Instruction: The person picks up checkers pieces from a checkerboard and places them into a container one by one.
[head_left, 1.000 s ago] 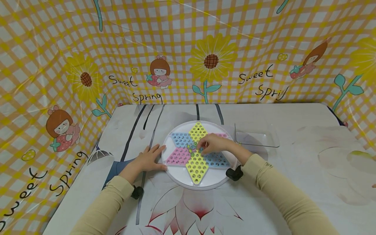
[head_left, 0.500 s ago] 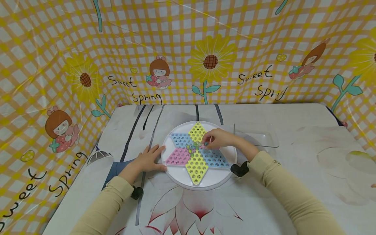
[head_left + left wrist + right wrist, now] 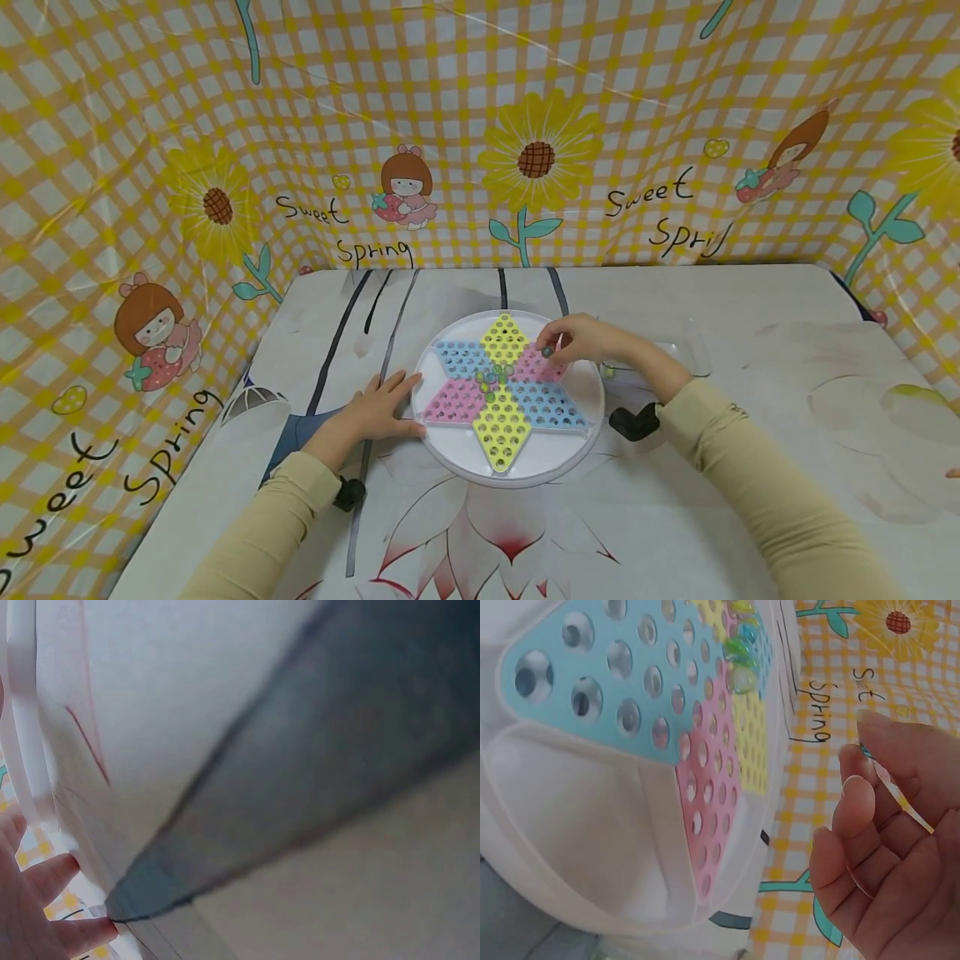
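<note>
The tabletop [image 3: 772, 308] wears a pale cover with printed drawings. Red-edged petals [image 3: 498, 521] spread nearer the body than both hands, between the sleeves; dark streaks [image 3: 341, 342] run beyond the left hand [image 3: 377, 410], and a blue-grey shape [image 3: 300, 429] lies under its wrist. Directly on it sits a round white board [image 3: 558, 454], by the left hand's fingertips and partly beneath the right hand [image 3: 588, 340]. A clear tray [image 3: 686, 358] lies beyond the right wrist, partly hidden by it.

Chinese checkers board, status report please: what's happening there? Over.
Right hand pinching a marble above the board. Left hand spread open at its left edge. More marbles clustered at center. Nothing evidently in the way.
</note>
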Tool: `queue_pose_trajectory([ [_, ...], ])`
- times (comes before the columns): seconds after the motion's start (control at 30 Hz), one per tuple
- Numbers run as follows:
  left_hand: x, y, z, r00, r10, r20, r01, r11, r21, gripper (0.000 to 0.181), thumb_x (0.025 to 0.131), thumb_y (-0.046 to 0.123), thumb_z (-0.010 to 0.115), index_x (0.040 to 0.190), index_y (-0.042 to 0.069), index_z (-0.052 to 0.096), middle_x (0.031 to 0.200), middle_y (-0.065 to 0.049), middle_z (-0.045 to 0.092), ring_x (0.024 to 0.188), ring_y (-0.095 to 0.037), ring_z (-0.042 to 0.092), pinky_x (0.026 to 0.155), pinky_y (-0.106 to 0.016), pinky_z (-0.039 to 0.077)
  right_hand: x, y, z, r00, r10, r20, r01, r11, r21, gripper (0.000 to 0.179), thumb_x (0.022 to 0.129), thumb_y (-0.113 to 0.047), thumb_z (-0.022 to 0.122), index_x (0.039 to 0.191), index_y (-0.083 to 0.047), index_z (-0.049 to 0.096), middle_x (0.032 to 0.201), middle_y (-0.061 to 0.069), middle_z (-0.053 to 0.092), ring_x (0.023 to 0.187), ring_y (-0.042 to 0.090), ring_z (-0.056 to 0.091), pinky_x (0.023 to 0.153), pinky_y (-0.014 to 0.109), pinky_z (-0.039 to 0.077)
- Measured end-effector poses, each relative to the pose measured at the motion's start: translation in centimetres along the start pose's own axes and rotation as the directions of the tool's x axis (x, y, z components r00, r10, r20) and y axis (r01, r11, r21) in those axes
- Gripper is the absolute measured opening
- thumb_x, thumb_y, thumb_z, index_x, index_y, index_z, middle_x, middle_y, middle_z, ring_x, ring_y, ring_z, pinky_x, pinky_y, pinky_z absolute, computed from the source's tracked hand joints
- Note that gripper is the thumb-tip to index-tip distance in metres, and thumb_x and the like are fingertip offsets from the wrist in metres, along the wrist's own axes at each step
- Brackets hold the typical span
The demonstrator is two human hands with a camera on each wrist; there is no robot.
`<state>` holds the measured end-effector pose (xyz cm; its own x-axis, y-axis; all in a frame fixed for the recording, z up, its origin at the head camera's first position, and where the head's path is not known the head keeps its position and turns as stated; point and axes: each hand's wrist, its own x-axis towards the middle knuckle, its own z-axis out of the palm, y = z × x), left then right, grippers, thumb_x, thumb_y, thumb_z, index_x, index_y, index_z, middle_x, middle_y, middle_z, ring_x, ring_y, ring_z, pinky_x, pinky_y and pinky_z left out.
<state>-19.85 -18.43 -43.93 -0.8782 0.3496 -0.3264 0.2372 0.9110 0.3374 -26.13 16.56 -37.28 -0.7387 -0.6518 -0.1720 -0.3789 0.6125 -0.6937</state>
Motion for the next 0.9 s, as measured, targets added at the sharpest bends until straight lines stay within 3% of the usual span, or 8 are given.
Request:
queue_pose_trajectory([
  [0.47, 0.0, 0.0, -0.1, 1.0, 0.003, 0.005, -0.003, 1.0, -0.005, 0.092, 0.075, 0.057, 0.064, 0.147, 0.02, 0.021, 0.151, -0.016, 0.017, 0.133, -0.052, 0.009, 0.098, -0.07, 0.017, -2.3, 1.3, -2.5, 0.996, 0.065, -0.06, -0.061, 0.996, 0.06, 0.022, 0.082, -0.008, 0.064, 0.102, 0.0, 0.061, 0.09, 0.007, 0.058, 0.078, 0.019, 0.052, 0.066, 0.03, 0.047],
  [0.77, -0.2, -0.1, 0.0, 1.0, 0.004, 0.005, -0.004, 1.0, -0.003, 0.092, 0.075, 0.057, 0.065, 0.147, 0.019, 0.021, 0.151, -0.016, 0.017, 0.133, -0.052, 0.009, 0.097, -0.071, 0.017, -3.7, 2.0, -3.8, 0.99, 0.108, -0.092, -0.101, 0.992, 0.071, 0.021, 0.083, -0.007, 0.063, 0.104, -0.001, 0.06, 0.09, 0.007, 0.059, 0.081, 0.021, 0.053, 0.072, 0.033, 0.048],
  [0.9, -0.2, 0.0, 0.0, 1.0, 0.007, 0.002, -0.007, 1.0, -0.002, 0.092, 0.075, 0.057, 0.064, 0.147, 0.02, 0.021, 0.151, -0.015, 0.017, 0.133, -0.052, 0.008, 0.097, -0.071, 0.017, -4.5, 2.2, -4.4, 0.986, 0.123, -0.115, -0.115, 0.991, 0.075, 0.022, 0.084, -0.009, 0.063, 0.104, -0.001, 0.06, 0.092, 0.007, 0.059, 0.08, 0.019, 0.053, 0.07, 0.03, 0.049],
])
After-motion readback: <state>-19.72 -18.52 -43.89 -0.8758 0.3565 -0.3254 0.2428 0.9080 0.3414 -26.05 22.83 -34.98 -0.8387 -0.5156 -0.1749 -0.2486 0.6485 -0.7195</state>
